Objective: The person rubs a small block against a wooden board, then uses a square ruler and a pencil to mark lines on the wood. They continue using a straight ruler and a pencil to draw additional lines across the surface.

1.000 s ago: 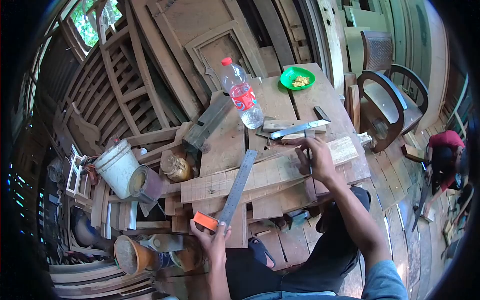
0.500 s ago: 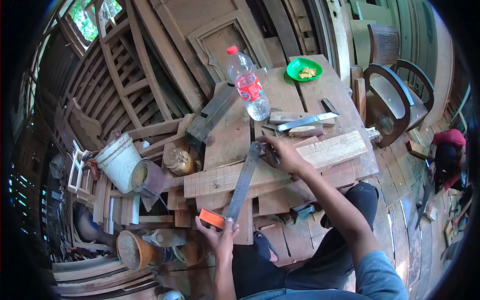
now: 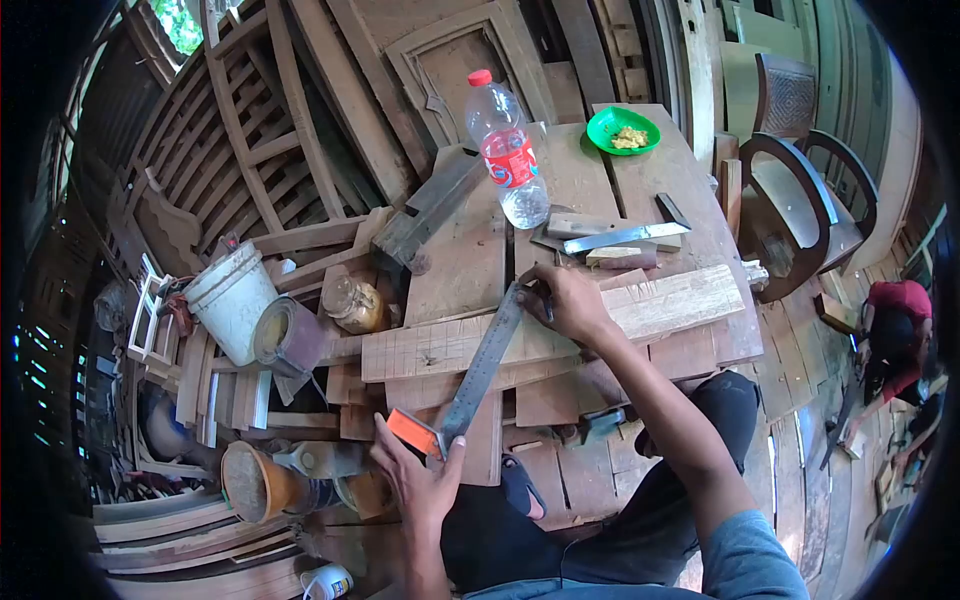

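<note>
A metal try square [image 3: 482, 372] with an orange stock lies slantwise across a pale wooden board [image 3: 420, 352] that carries several pencil-like lines. My left hand [image 3: 420, 485] grips the stock end near the board's front edge, thumb on one side and fingers on the other. At the blade's far end, my right hand [image 3: 572, 305] is closed around a thin dark pencil [image 3: 548, 306], partly hidden by the fingers. Its fingertips are beside the blade tip, over the board. Behind the board, a second square [image 3: 625, 238] with a shiny blade rests on wood pieces.
A water bottle [image 3: 508, 150] with a red cap and a green bowl [image 3: 605, 130] stand on the workbench [image 3: 455, 265]. To the left are a white bucket [image 3: 232, 305], a jar [image 3: 352, 302] and stacked wood. A wooden chair [image 3: 790, 190] and another person [image 3: 895, 335] are at right.
My left hand and the orange stock have shifted slightly left, tilting the square a little. My right hand stays at the blade tip. The whole view has shifted slightly.
</note>
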The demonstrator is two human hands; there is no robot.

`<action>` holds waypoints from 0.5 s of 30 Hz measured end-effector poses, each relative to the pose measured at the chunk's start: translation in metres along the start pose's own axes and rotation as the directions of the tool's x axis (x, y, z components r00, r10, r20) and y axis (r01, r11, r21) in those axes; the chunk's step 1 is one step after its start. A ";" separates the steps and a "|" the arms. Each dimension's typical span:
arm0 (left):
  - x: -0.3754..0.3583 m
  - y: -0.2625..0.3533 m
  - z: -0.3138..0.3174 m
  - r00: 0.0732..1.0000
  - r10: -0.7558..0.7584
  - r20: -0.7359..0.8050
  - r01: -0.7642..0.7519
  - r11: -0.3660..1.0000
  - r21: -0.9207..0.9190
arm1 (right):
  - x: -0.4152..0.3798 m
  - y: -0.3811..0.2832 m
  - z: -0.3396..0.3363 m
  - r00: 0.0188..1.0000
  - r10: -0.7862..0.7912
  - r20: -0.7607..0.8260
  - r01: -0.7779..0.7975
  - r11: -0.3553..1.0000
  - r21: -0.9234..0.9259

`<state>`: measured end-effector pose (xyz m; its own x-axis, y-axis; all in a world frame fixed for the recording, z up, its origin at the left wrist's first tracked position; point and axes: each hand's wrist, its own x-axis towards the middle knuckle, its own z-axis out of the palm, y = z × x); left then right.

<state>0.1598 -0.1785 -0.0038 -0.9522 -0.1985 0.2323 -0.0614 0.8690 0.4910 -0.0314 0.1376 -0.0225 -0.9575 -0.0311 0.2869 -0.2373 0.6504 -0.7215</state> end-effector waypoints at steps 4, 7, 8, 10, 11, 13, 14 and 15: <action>0.015 0.036 -0.016 0.975 0.221 -0.021 -0.214 0.960 0.178 | -0.001 0.004 0.003 1.000 -0.009 -0.019 0.009 1.000 -0.010; 0.035 0.040 -0.001 0.934 0.354 0.052 -0.354 0.935 -0.006 | 0.000 0.008 0.007 0.999 -0.032 -0.035 0.031 0.999 -0.030; 0.040 0.049 0.000 0.931 0.360 0.063 -0.362 0.932 0.025 | -0.001 0.009 0.008 0.998 -0.037 -0.042 0.036 0.999 -0.037; 0.051 0.043 0.013 0.932 0.338 0.134 -0.332 0.941 -0.064 | 0.000 0.010 0.008 0.997 -0.049 -0.063 0.046 0.998 -0.054; 0.056 0.040 0.017 0.928 0.330 0.171 -0.315 0.943 -0.108 | 0.001 0.012 0.008 0.995 -0.056 -0.083 0.053 0.998 -0.039; 0.062 0.042 0.015 0.917 0.330 0.222 -0.301 0.941 -0.155 | 0.001 0.013 0.010 0.990 -0.064 -0.124 0.063 0.998 -0.009; 0.065 0.042 0.013 0.910 0.329 0.251 -0.291 0.940 -0.177 | 0.001 0.015 0.011 0.988 -0.060 -0.143 0.065 0.997 0.030; 0.067 0.042 0.013 0.911 0.353 0.213 -0.322 0.932 -0.170 | 0.000 0.013 0.008 0.986 -0.055 -0.160 0.067 0.995 0.071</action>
<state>0.0895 -0.1498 0.0215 -0.9529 0.2228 0.2059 0.2997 0.7965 0.5251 -0.0364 0.1402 -0.0373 -0.9042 0.0548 0.4236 -0.3124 0.5916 -0.7433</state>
